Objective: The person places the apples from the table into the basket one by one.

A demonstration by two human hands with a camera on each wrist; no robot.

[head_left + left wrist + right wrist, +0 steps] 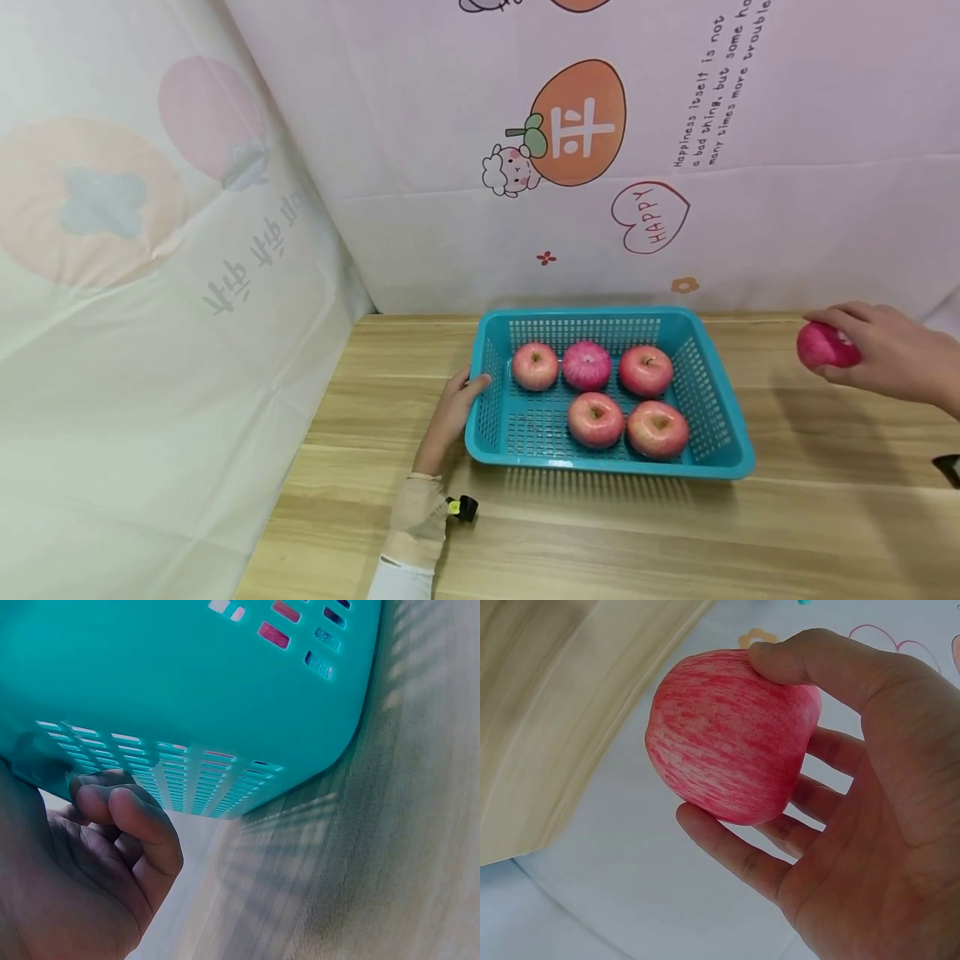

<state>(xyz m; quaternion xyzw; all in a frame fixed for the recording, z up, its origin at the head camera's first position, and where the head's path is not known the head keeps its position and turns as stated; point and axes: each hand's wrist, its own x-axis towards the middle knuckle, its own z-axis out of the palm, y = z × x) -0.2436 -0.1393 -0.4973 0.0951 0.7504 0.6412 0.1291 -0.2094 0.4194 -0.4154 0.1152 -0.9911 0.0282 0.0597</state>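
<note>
A blue-green plastic basket point(611, 468) with perforated walls stands on the wooden table, holding several red apples. One of them, a deeper pink apple point(587, 365), is in the back row between two paler ones. My left hand point(454, 406) grips the basket's left rim, thumb over the edge; the left wrist view shows its fingers point(142, 821) curled outside the wall. Off to the right, above the table, my right hand point(892, 354) holds another pink-red apple point(731, 739), thumb on one side and fingers on the other.
The wooden table point(555, 542) meets a printed cloth point(420, 233) along its back edge. A pale cloth point(150, 400) hangs down the left side. A small black and yellow object point(463, 507) is at the left wrist. A dark object point(948, 469) shows at the right frame edge.
</note>
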